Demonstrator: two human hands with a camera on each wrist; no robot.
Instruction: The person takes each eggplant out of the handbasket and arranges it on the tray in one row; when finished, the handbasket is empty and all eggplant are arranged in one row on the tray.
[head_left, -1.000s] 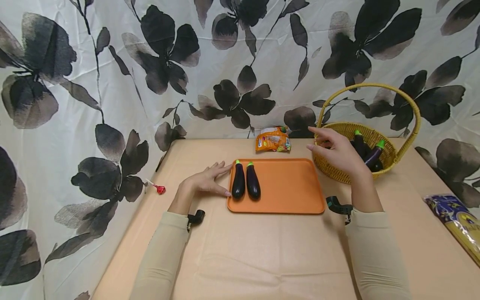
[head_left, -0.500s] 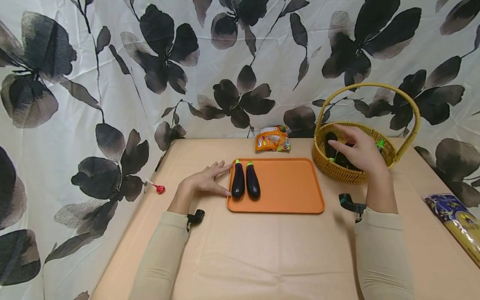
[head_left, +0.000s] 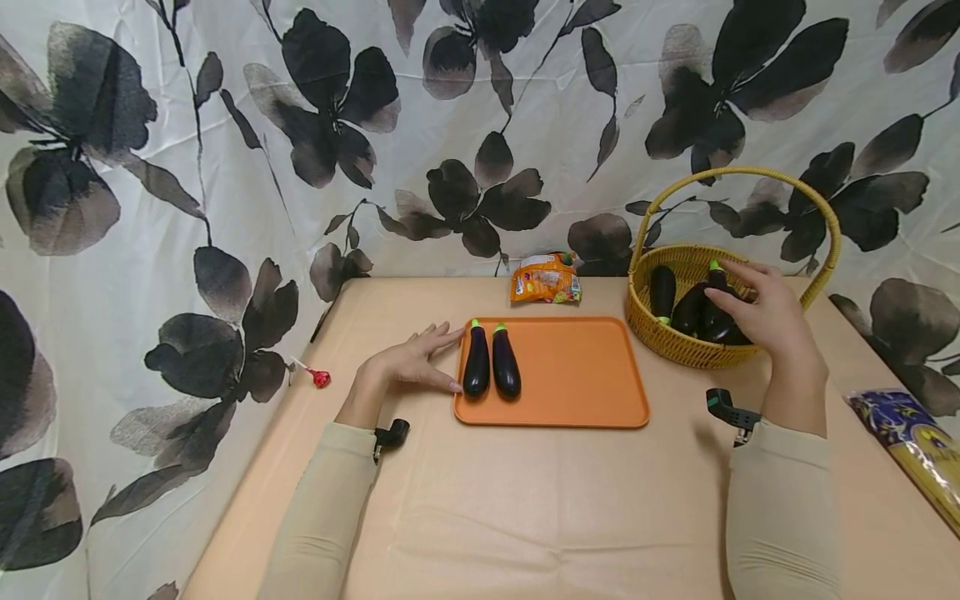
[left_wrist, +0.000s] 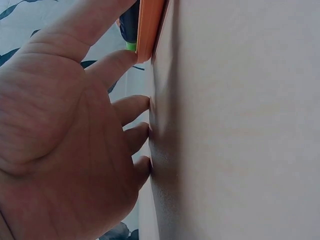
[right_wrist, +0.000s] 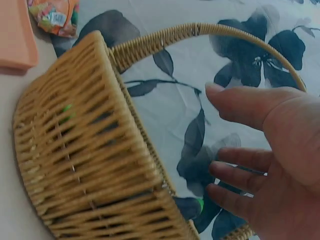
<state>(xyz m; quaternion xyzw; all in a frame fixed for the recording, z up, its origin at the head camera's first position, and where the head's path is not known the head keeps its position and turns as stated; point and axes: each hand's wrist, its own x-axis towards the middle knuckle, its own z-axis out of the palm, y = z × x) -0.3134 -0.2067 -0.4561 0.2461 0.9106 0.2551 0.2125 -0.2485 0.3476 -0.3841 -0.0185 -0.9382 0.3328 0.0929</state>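
Two dark eggplants with green stems, a left one (head_left: pixel 476 362) and a right one (head_left: pixel 507 365), lie side by side on the orange tray (head_left: pixel 581 371). At the tray's left edge my left hand (head_left: pixel 408 360) rests with fingers spread; in the left wrist view its fingertips touch the table and the tray edge (left_wrist: pixel 149 30). Over the right side of the yellow wicker basket (head_left: pixel 667 340) hovers my right hand (head_left: pixel 776 317), fingers extended and nothing held. Inside the basket lie several eggplants (head_left: pixel 663 292), some partly hidden by that hand.
Behind the tray sits an orange snack bag (head_left: pixel 546 279). A red lollipop (head_left: pixel 321 379) lies at the table's left edge, and a blue and yellow packet (head_left: pixel 911 446) at the right. The basket's tall handle (head_left: pixel 825 218) arches above it; floral cloth hangs behind.
My right hand has moved right across the basket, from its left rim to its right side, uncovering eggplants on the left. The left hand and the tray have stayed put.
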